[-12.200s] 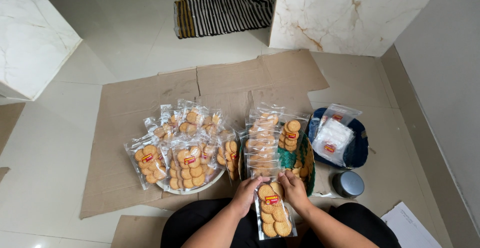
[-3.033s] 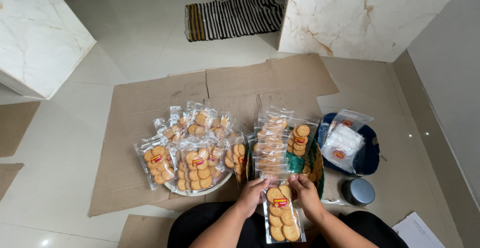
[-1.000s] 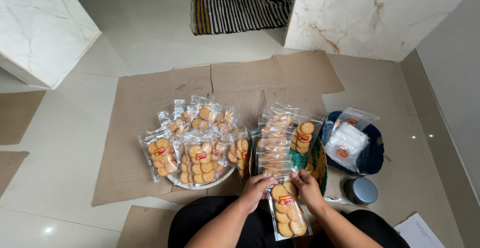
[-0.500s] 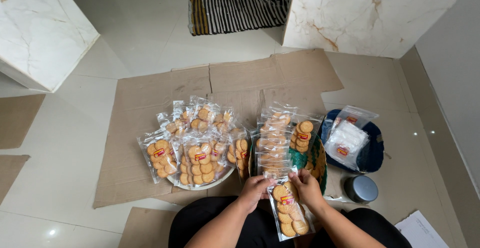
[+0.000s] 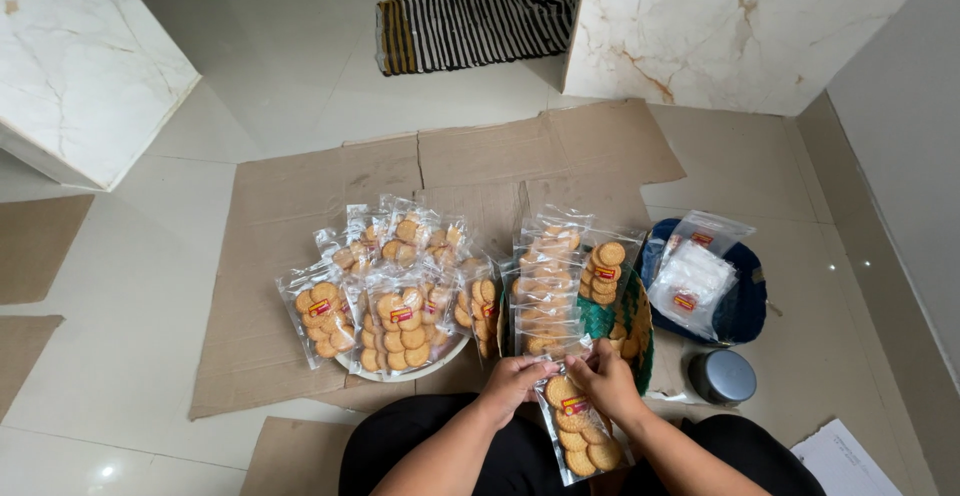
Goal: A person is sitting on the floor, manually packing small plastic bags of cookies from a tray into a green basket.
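1. Down on the cardboard sheet [image 5: 300, 206], both hands pinch the top edge of a clear biscuit packet [image 5: 578, 434] lying over the person's lap.
2. Left hand [image 5: 512, 384] grips its left corner; right hand [image 5: 607, 384] clamps the right.
3. Just beyond stand a row of filled packets [image 5: 545, 286] in a green basket [image 5: 634, 308] and a heaped white plate [image 5: 400, 376].

Low in the frame's centre, the clear pouch of round biscuits [image 5: 578, 428] now tilts, its bottom swung toward the lower right, where half a second ago it hung straighter. The right hand [image 5: 607, 385] has slid leftward over its top edge, closer to the left hand [image 5: 512, 383].
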